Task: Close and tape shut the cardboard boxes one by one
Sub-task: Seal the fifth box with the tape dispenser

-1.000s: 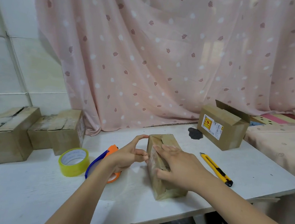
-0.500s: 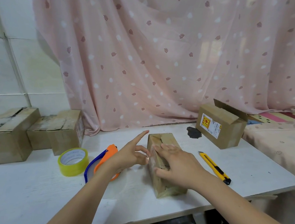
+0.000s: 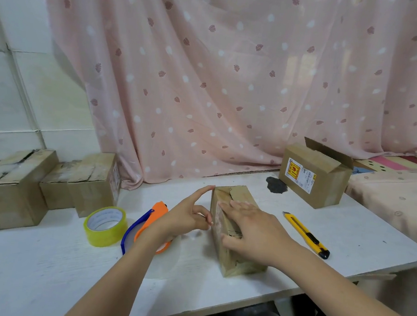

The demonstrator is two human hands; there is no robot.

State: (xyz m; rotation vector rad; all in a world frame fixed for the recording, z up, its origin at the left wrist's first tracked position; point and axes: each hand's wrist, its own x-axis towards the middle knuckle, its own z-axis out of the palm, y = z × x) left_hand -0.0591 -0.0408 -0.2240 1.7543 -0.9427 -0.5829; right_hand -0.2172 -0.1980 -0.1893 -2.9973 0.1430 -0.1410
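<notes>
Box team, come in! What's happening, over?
Right hand flat on small cardboard box. Left hand smoothing its side. Nothing in the way.

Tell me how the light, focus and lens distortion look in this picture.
Head view: soft, even daylight glows through the pink curtain, so shadows on the white table are faint; the wide lens bends the wall tile lines at the left edge; the box under both hands and the yellow utility knife look sharp, without obvious glare.

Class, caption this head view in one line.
Right hand flat on the box, left hand smoothing its side.
</notes>
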